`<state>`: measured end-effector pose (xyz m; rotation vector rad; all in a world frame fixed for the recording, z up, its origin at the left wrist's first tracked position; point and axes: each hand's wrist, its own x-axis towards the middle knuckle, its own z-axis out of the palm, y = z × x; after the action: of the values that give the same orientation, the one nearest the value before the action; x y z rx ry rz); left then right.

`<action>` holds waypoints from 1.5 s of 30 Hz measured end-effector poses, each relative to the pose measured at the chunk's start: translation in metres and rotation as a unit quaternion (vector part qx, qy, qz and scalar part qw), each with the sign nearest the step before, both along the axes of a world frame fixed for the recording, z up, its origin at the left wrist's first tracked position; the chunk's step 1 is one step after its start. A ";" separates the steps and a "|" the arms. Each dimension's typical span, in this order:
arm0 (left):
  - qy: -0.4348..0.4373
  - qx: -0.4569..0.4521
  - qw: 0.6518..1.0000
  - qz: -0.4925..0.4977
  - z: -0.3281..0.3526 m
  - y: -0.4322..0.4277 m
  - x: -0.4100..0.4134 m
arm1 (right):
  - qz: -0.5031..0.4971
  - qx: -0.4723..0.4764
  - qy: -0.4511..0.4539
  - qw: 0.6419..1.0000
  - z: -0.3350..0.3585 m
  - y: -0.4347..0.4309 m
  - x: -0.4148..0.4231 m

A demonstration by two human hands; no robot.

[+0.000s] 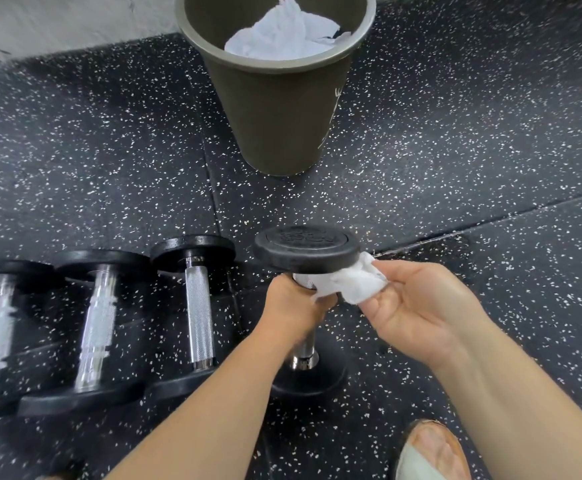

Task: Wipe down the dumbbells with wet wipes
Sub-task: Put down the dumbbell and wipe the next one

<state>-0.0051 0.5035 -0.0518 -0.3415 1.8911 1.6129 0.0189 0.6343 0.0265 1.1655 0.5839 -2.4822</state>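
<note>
A black dumbbell [306,249] with a chrome handle stands on end on the speckled floor in the middle of the view. My left hand [294,310] grips its handle just under the upper head. My right hand [414,308] pinches a crumpled white wet wipe [346,282] and holds it against the underside of the upper head, where handle and head meet. The lower head [312,377] rests on the floor, partly hidden by my left forearm.
Three more dumbbells [197,306] lie side by side on the floor at the left. A dark olive bin [279,109] holding used white wipes stands behind the upright dumbbell. A sandalled foot [431,452] shows at the bottom right. A pale wall runs along the top left.
</note>
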 end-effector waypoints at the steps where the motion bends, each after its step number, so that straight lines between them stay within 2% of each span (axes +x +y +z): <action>1: 0.002 0.000 1.000 -0.003 -0.001 0.001 -0.001 | -0.002 0.002 -0.003 1.000 -0.004 0.000 -0.005; 8: 0.009 0.039 0.998 -0.040 -0.008 -0.009 -0.005 | 0.039 0.060 -0.025 0.997 -0.030 -0.004 -0.045; 10: 0.031 -0.029 0.999 -0.020 -0.006 -0.006 0.001 | 0.035 0.068 -0.030 0.997 -0.031 -0.005 -0.048; 12: 0.074 -0.139 0.987 0.033 -0.001 0.002 0.015 | 0.015 0.065 -0.028 0.997 -0.033 -0.005 -0.045; 14: 0.095 -0.189 0.973 0.089 0.007 0.013 0.030 | -0.026 0.048 -0.028 0.998 -0.033 -0.005 -0.038; 18: 0.065 -0.128 0.982 0.125 0.010 0.019 0.028 | -0.071 0.013 0.000 0.997 -0.023 -0.005 -0.016; 25: 0.036 -0.007 0.997 0.067 0.005 0.013 0.012 | -0.024 -0.003 -0.009 1.000 -0.019 -0.003 -0.035; 28: 0.025 0.002 0.998 0.055 -0.001 0.008 0.005 | 0.007 0.011 -0.018 1.000 -0.029 -0.006 -0.048; 32: 0.011 -0.018 0.997 0.074 -0.004 0.002 0.001 | -0.001 -0.003 -0.004 1.000 -0.031 -0.009 -0.043; 38: -0.024 -0.006 0.995 0.099 -0.004 0.002 0.002 | -0.010 0.010 0.026 1.000 0.003 -0.005 -0.005; 45: 0.002 -0.036 0.999 0.024 -0.002 0.000 0.007 | -0.001 0.024 0.019 1.000 -0.013 -0.004 -0.019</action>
<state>0.0018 0.5035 -0.0541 -0.4176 1.9623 1.5798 -0.0006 0.6306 0.0140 1.1399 0.6558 -2.5094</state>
